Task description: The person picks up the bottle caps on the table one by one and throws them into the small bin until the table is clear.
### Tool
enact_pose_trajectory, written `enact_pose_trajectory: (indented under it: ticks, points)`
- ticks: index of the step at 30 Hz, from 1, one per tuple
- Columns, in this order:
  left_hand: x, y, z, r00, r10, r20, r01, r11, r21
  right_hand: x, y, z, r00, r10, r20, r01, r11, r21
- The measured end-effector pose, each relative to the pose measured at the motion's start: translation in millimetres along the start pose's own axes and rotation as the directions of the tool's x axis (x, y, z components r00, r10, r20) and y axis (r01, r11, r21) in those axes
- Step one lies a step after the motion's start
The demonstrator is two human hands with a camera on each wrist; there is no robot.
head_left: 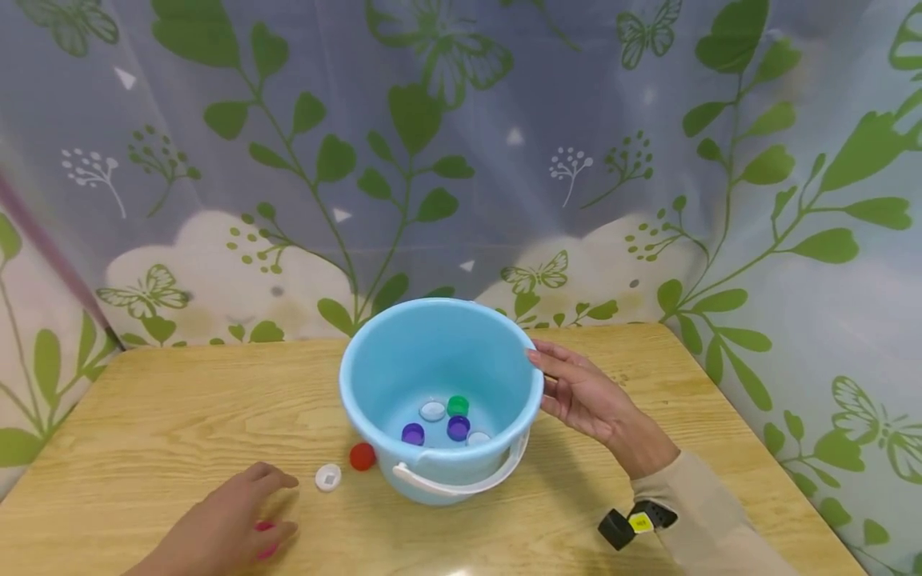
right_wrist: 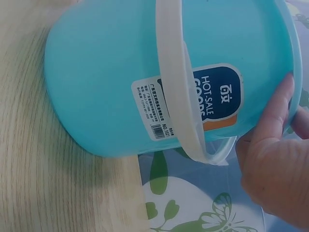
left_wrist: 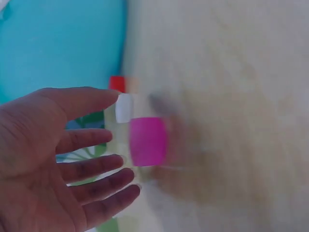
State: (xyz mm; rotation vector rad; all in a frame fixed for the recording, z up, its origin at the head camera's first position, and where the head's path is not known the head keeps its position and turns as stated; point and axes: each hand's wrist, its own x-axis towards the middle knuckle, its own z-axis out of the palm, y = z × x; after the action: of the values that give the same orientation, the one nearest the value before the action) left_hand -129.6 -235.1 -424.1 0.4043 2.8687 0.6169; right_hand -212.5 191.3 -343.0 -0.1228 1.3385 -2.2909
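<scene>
A light blue bucket (head_left: 439, 344) with a white handle (head_left: 468, 488) stands upright on the wooden table. Inside it lie several bottle caps: a green cap (head_left: 458, 406), purple caps (head_left: 458, 428) and clear or whitish ones. My right hand (head_left: 587, 392) holds the bucket's rim at its right side; some of its fingers are hidden. On the left, my left hand (head_left: 223, 520) is over a pink cap (left_wrist: 147, 141), thumb and fingers spread apart, with a visible gap to the cap in the left wrist view. Beside the bucket lie a white cap (head_left: 328, 478) and a red cap (head_left: 362, 457).
The wooden table (head_left: 216, 400) reaches back to a curtain (head_left: 288, 160) printed with leaves and butterflies. A black band with a yellow tag (head_left: 639, 523) is on my right wrist. The bucket's outer side carries a label (right_wrist: 154, 108).
</scene>
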Motion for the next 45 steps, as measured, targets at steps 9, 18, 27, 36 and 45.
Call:
enact_pose_trajectory:
  ticks: [9, 18, 27, 36, 45]
  points:
    - [-9.7, -6.3, 13.1, 0.997, -0.057, 0.053, 0.053, 0.996, 0.073, 0.9, 0.7, 1.8, 1.0, 0.003, -0.004, -0.003, 1.0, 0.023]
    - [-12.9, -15.8, 21.8, 0.973, 0.226, -0.055, -0.22, 0.971, 0.098, 0.1, 1.5, 1.1, 1.0, -0.002, 0.002, 0.002, 1.0, 0.029]
    - [-13.1, -19.2, 23.7, 0.964, 0.256, -0.077, -0.246, 0.961, 0.125, -0.1, 2.0, 0.9, 1.0, -0.006, -0.007, 0.007, 1.0, 0.008]
    - [-10.7, -14.9, 16.4, 0.976, 0.218, -0.023, -0.214, 0.97, 0.114, -0.7, 1.4, 0.8, 1.0, -0.006, -0.013, 0.007, 1.0, 0.016]
    - [-7.5, 2.7, -18.7, 0.902, 0.325, -0.285, -0.261, 0.935, 0.24, -0.5, 1.8, 0.7, 1.0, -0.001, -0.007, 0.001, 1.0, 0.028]
